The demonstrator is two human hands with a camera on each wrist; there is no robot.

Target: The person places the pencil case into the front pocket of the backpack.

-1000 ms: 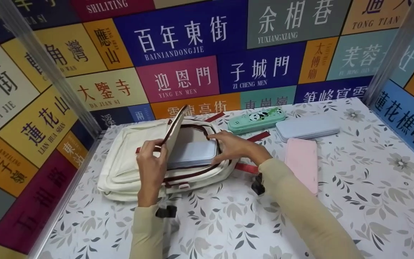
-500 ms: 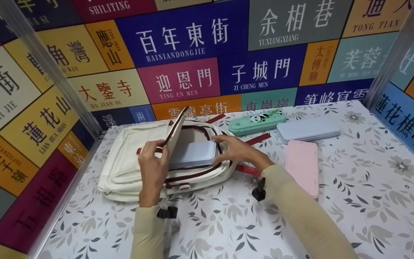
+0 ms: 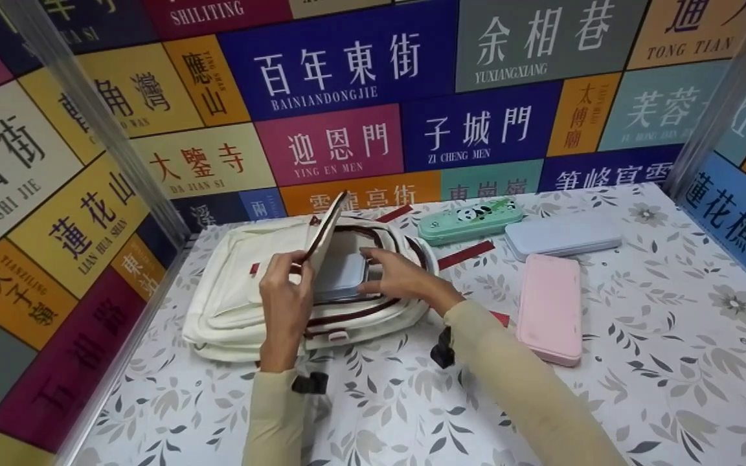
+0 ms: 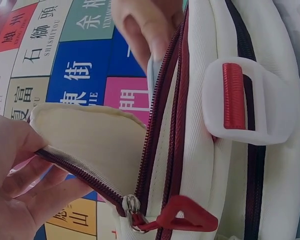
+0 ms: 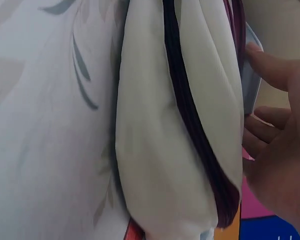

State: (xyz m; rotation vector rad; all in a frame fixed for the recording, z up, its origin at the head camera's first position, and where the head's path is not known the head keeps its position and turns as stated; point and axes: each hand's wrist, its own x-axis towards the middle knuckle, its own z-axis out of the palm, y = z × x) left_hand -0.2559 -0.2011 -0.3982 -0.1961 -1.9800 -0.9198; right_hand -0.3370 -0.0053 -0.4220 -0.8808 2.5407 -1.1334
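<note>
A cream backpack [image 3: 230,285] with dark red zips lies on the table, its pocket unzipped. My left hand [image 3: 285,301] pinches the edge of the raised pocket flap [image 4: 90,132] between thumb and fingers. Partly inside the pocket lies a light blue pencil case [image 3: 340,277], its left part hidden behind the flap. My right hand [image 3: 402,275] reaches in from the right and holds the case's right end, thumb on the near side and fingers on the far side. In the right wrist view, the thumb touches the pale blue case [image 5: 252,80] at the pocket's zipped edge.
Right of the backpack lie a green panda pencil case [image 3: 470,221], another light blue case [image 3: 564,236] and a pink case [image 3: 549,307]. Red straps [image 3: 467,254] stick out from the bag. A wall covered in printed signs [image 3: 340,58] stands behind the floral-covered table [image 3: 671,362].
My right hand has moved left, and the light blue pencil case has slid deeper into the pocket behind the flap. My left hand keeps holding the flap up.
</note>
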